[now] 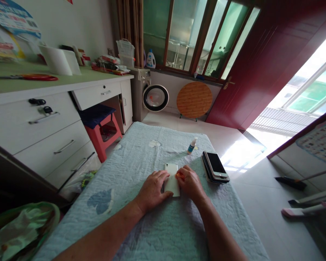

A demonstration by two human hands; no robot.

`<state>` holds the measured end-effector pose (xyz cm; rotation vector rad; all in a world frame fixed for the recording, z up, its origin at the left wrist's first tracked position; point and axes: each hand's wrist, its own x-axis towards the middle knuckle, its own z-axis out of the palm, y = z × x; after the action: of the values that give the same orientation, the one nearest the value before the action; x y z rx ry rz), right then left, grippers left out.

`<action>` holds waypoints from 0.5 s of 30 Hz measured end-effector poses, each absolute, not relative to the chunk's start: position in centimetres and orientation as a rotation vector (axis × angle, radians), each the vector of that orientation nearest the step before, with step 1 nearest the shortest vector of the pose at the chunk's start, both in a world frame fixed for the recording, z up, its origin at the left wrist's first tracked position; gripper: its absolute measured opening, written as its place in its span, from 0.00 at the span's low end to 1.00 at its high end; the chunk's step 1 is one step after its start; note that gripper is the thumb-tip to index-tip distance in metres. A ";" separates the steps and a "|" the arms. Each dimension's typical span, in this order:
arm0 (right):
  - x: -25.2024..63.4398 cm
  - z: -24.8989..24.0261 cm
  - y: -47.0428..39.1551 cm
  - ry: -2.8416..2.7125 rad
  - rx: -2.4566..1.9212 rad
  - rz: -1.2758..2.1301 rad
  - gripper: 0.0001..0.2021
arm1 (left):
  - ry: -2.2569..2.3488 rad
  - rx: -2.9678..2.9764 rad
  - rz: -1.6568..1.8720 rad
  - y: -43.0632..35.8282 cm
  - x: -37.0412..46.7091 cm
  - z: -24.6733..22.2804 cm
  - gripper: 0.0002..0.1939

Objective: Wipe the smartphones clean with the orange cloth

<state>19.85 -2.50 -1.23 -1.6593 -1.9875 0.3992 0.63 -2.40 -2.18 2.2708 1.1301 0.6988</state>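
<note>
The white smartphone (172, 180) is lying back-up on the light-blue quilted cover (130, 166), between both hands, its camera end pointing away from the person. The left hand (154, 189) is holding the phone along its left side, fingers near the upper part and thumb at the lower end. The right hand (191, 184) is pinching a small orange item (179, 175) against the phone's right edge; its material is not showing clearly. A small white-topped bottle (191, 145) is standing beyond the right hand. A stack of phones (216, 166) is resting to the right, its topmost unit facing screen-up.
</note>
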 end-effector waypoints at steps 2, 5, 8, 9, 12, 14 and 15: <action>19.5 -1.0 -2.8 -2.033 -1.613 0.444 0.06 | 1.132 2.271 0.705 -2.4 0.6 -2.2 0.29; 18.9 -1.0 -3.1 -2.082 -1.556 0.472 0.07 | 1.125 2.269 0.720 -2.4 0.6 -2.3 0.29; 18.4 -1.1 -3.0 -2.081 -1.554 0.440 0.08 | 1.113 2.264 0.732 -2.4 0.6 -2.3 0.30; 18.3 -1.2 -2.9 -2.075 -1.560 0.423 0.08 | 1.112 2.260 0.733 -2.4 0.6 -2.3 0.31; 18.0 -1.5 -2.4 -2.046 -1.591 0.376 0.08 | 1.123 2.247 0.730 -2.4 0.6 -2.1 0.32; 18.0 -1.7 -2.1 -2.016 -1.612 0.361 0.08 | 1.126 2.245 0.725 -2.4 0.7 -2.0 0.33; 18.0 -1.7 -1.9 -1.999 -1.621 0.358 0.08 | 1.126 2.249 0.719 -2.5 0.7 -2.0 0.33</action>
<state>18.03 -1.89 -1.71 -1.6214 -1.9989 0.3575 0.66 -2.45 -1.99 2.2489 1.1265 0.7187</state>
